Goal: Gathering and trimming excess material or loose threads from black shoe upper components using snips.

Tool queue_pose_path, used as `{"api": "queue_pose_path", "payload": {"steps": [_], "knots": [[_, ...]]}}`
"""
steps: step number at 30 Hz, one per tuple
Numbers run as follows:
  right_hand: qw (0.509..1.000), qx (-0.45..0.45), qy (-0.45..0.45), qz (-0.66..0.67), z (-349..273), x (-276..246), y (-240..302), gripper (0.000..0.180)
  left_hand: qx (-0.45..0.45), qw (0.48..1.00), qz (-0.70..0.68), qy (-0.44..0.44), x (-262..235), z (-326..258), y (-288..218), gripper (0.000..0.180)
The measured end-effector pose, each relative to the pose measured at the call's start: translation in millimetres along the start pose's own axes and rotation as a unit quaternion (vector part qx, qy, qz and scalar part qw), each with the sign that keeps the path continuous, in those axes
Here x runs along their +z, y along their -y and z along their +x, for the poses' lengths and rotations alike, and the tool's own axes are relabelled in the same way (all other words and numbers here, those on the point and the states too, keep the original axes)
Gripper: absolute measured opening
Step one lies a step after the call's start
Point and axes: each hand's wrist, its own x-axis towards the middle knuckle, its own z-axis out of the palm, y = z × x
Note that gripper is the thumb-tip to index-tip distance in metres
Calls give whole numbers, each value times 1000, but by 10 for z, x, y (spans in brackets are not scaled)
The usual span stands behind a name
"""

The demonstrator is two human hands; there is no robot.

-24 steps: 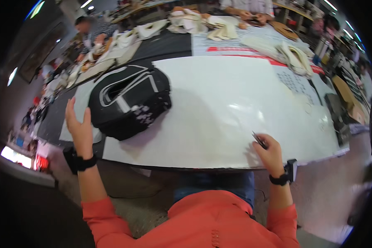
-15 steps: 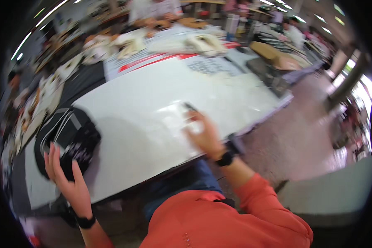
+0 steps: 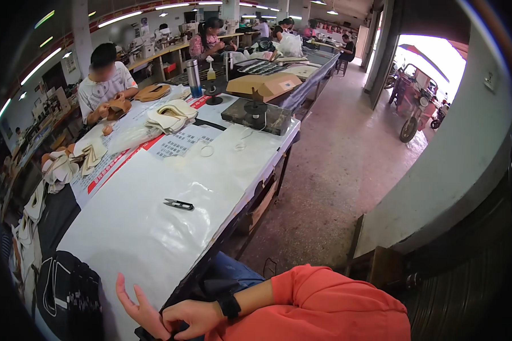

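1. Far left, a black bundle [image 3: 68, 298] with pale outline stripes sits on the white-covered worktop [image 3: 136, 227], at the near edge of the view and just beside the left hand.
2. Above it, cream pieces [image 3: 60, 169] lie in loose piles along the worktop's far side.
3. Next, a seated co-worker [image 3: 103, 79] in a pale patterned top holds a brown piece [image 3: 118, 108] in both hands.
4. The person's left hand [image 3: 136, 310] is raised, its visible fingers spread and holding nothing.
5. A stack of cream cutouts [image 3: 170, 116] rests farther up the worktop.
6. Dark thread snips [image 3: 179, 204] lie flat on the white covering, well apart from the hands.
7. The right hand [image 3: 192, 315] reaches across to the left wrist, fingers curled; whether it grips the dark item there I cannot tell. A black wristband [image 3: 230, 306] circles its own wrist.
8. Beyond stand a steel-and-blue flask [image 3: 193, 77] and a tan cardboard box [image 3: 264, 84].
9. Far right, a motor tricycle [image 3: 415, 108] stands by the bright doorway.
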Motion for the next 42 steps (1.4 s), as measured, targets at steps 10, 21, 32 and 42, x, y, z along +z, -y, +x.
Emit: {"api": "queue_pose_path", "payload": {"steps": [10,21,32,42], "knots": [[999,-17,13,-39,101,170,-132,25,-61,992,-82,-67,-170,67,267,35],[995,-57,58,-55,141,120,-281,20,-98,989,-108,-22,-134,118,420,34],[987,33,143,-61,91,-126,-261,17,-184,964,-189,27,122,48,313,33],[989,-23,74,-122,-149,-209,-128,40,-323,810,-488,27,43,156,396,29]]}}
